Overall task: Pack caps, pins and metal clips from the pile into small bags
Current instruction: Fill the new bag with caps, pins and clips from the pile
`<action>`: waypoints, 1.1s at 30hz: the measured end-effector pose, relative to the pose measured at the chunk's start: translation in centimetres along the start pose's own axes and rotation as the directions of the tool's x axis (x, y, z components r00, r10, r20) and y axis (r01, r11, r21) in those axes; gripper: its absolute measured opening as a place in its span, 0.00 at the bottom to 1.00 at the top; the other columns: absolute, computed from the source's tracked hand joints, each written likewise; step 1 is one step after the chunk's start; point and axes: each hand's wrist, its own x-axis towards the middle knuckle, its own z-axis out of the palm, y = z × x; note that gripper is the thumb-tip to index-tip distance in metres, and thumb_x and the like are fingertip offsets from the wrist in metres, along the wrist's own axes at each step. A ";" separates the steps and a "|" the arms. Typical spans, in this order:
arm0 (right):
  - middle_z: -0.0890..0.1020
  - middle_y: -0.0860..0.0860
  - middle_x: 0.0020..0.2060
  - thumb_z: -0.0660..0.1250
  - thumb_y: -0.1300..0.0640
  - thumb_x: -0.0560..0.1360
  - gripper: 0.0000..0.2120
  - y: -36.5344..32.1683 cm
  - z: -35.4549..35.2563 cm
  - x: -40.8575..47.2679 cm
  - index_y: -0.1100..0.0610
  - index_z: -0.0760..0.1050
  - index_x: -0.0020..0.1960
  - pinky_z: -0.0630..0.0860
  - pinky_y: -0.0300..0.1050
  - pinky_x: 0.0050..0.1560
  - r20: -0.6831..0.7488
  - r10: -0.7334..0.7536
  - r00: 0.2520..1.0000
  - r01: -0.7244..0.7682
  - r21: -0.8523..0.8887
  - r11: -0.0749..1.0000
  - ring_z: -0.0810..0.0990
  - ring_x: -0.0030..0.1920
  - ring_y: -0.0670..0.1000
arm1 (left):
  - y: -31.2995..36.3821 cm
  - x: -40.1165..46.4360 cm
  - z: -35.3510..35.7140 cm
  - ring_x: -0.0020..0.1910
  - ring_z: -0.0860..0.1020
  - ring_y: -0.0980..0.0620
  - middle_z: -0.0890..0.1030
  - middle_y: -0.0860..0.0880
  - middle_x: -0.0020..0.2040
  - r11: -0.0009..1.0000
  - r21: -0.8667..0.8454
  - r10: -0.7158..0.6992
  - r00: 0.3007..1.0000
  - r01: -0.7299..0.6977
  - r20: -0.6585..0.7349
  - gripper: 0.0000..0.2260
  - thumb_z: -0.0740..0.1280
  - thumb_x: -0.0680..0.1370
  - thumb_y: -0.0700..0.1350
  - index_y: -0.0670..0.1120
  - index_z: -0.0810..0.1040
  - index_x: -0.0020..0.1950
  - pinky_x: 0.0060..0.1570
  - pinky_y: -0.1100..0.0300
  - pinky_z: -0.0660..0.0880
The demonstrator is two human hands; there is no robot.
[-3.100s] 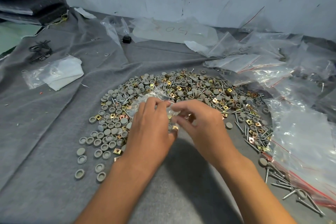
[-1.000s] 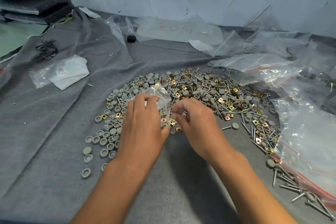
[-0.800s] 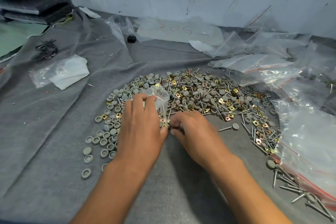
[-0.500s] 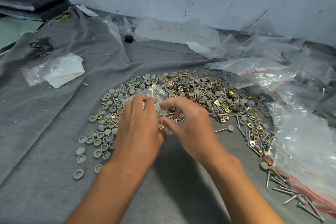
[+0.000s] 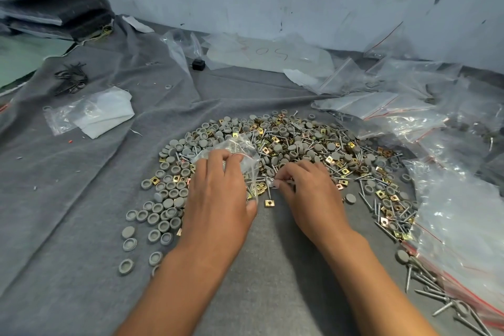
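Left hand point(image 5: 218, 194) grips small bag point(image 5: 240, 153) over pile point(image 5: 300, 144).

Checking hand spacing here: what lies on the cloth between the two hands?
In the head view, between the left hand and right hand lie one brass square clip and a few pins on grey cloth.

Matt grey cloth point(image 5: 81, 199); glossy clear plastic bags point(image 5: 450, 213); matt grey caps point(image 5: 167, 203); shiny brass-toned metal clips point(image 5: 269, 203).
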 end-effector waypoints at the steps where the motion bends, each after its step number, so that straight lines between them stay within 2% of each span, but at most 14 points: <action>1: 0.77 0.44 0.48 0.67 0.49 0.80 0.02 0.1 -0.1 0.0 0.47 0.77 0.51 0.71 0.47 0.50 0.009 0.015 1.000 -0.015 0.014 1.000 0.71 0.52 0.50 | 0.0 0.0 0.0 0.63 0.68 0.49 0.69 0.50 0.65 1.000 -0.005 0.002 1.000 -0.002 0.000 0.34 0.77 0.70 0.52 0.47 0.69 0.73 0.66 0.55 0.69; 5: 0.77 0.45 0.55 0.65 0.51 0.80 0.08 0.5 -0.4 0.2 0.47 0.74 0.59 0.68 0.45 0.55 0.009 0.083 0.996 -0.084 0.030 0.996 0.69 0.56 0.49 | -0.1 0.0 0.0 0.64 0.67 0.50 0.67 0.51 0.66 1.000 -0.011 0.004 1.000 -0.004 0.002 0.34 0.76 0.71 0.52 0.48 0.68 0.74 0.67 0.56 0.68; 7: 0.75 0.46 0.59 0.64 0.52 0.81 0.14 0.1 -0.3 0.2 0.46 0.73 0.66 0.69 0.46 0.60 0.022 0.013 1.000 -0.014 0.031 0.999 0.69 0.61 0.50 | -0.1 0.1 0.0 0.64 0.67 0.50 0.67 0.51 0.66 1.000 -0.014 0.000 1.000 0.000 0.000 0.34 0.76 0.71 0.53 0.48 0.67 0.74 0.67 0.56 0.68; 9: 0.74 0.47 0.61 0.64 0.50 0.82 0.16 -0.3 -0.1 0.3 0.45 0.74 0.69 0.70 0.48 0.62 0.047 -0.045 0.998 0.046 -0.029 0.999 0.68 0.62 0.51 | 0.0 0.0 0.0 0.64 0.67 0.50 0.67 0.51 0.66 1.000 -0.016 0.002 1.000 -0.002 0.002 0.34 0.76 0.71 0.53 0.49 0.67 0.74 0.67 0.56 0.68; 12: 0.76 0.47 0.56 0.66 0.52 0.81 0.07 -0.5 0.1 0.4 0.48 0.78 0.59 0.70 0.48 0.57 0.029 -0.012 1.000 0.013 -0.028 1.000 0.69 0.59 0.52 | 0.0 -0.1 -0.1 0.64 0.67 0.50 0.67 0.51 0.66 1.000 -0.014 0.009 1.000 -0.009 0.000 0.34 0.76 0.71 0.54 0.49 0.67 0.74 0.66 0.56 0.68; 14: 0.76 0.46 0.52 0.67 0.54 0.80 0.03 -0.3 0.1 0.5 0.48 0.77 0.53 0.70 0.48 0.53 0.022 0.028 0.999 -0.029 0.012 1.000 0.70 0.56 0.52 | -0.1 -0.1 -0.1 0.64 0.67 0.51 0.67 0.51 0.66 1.000 -0.014 0.009 1.000 -0.009 -0.002 0.34 0.76 0.71 0.54 0.49 0.67 0.74 0.67 0.56 0.67; 17: 0.75 0.46 0.52 0.67 0.54 0.80 0.06 0.1 0.2 0.4 0.48 0.76 0.56 0.71 0.48 0.52 0.022 0.043 0.999 -0.045 0.074 0.996 0.72 0.55 0.51 | -0.1 0.0 -0.1 0.64 0.67 0.51 0.67 0.52 0.66 1.000 -0.015 0.007 1.000 -0.007 -0.001 0.34 0.75 0.72 0.54 0.49 0.66 0.75 0.67 0.57 0.67; 21: 0.72 0.47 0.51 0.66 0.58 0.81 0.10 -0.1 -0.1 0.3 0.51 0.80 0.60 0.74 0.42 0.50 0.038 -0.059 0.998 0.052 0.170 0.984 0.74 0.51 0.47 | 0.0 -0.1 -0.2 0.63 0.67 0.51 0.68 0.52 0.65 1.000 -0.022 0.006 1.000 -0.006 -0.006 0.33 0.75 0.72 0.53 0.49 0.67 0.74 0.66 0.56 0.68; 25: 0.70 0.48 0.50 0.66 0.56 0.81 0.07 -0.8 0.2 0.0 0.51 0.78 0.58 0.72 0.45 0.47 0.135 -0.057 0.989 0.046 0.087 0.995 0.74 0.48 0.50 | 0.0 -0.1 -0.2 0.63 0.67 0.51 0.68 0.51 0.65 1.000 -0.017 0.009 1.000 -0.009 -0.009 0.33 0.75 0.72 0.53 0.49 0.68 0.73 0.66 0.56 0.68; 29: 0.74 0.49 0.49 0.65 0.56 0.81 0.04 -1.3 0.2 -0.1 0.54 0.76 0.55 0.71 0.48 0.45 0.081 -0.029 0.996 0.026 0.037 0.999 0.74 0.48 0.53 | 0.0 -0.1 -0.1 0.63 0.67 0.51 0.68 0.51 0.65 1.000 -0.020 0.009 1.000 -0.009 -0.006 0.33 0.76 0.71 0.53 0.48 0.68 0.73 0.66 0.56 0.68; 33: 0.78 0.50 0.48 0.61 0.56 0.83 0.06 -1.6 0.7 -0.2 0.55 0.76 0.54 0.69 0.46 0.45 0.010 -0.037 0.999 0.037 0.021 0.999 0.74 0.49 0.54 | -0.1 0.0 -0.1 0.63 0.67 0.50 0.68 0.51 0.65 1.000 -0.023 0.009 1.000 -0.009 -0.007 0.33 0.76 0.71 0.52 0.48 0.68 0.73 0.66 0.57 0.68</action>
